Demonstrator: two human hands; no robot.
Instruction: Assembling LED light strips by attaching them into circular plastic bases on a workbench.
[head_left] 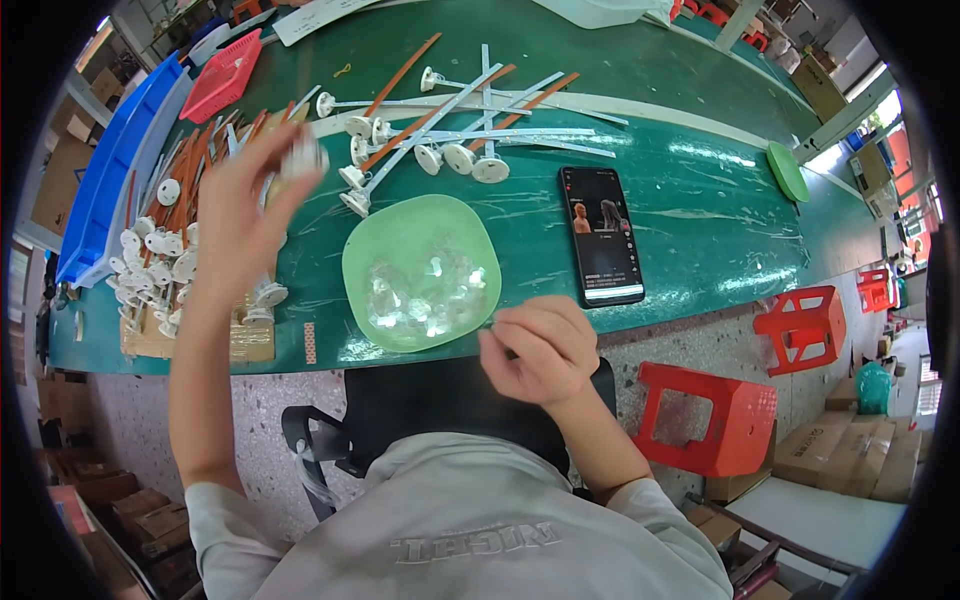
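Along the near edge of the worktop (720, 225), we locate the right hand (545, 348) beside the green bowl (412, 222), its fingers curled; we cannot tell whether they grip anything. Open worktop separates bowl from phone (606, 240). Beyond the bowl's left edge, we see the left hand (238, 200), fingers gripping a blurred white disc (304, 160). Disc-ended strips (459, 157) lie crossed farther back.
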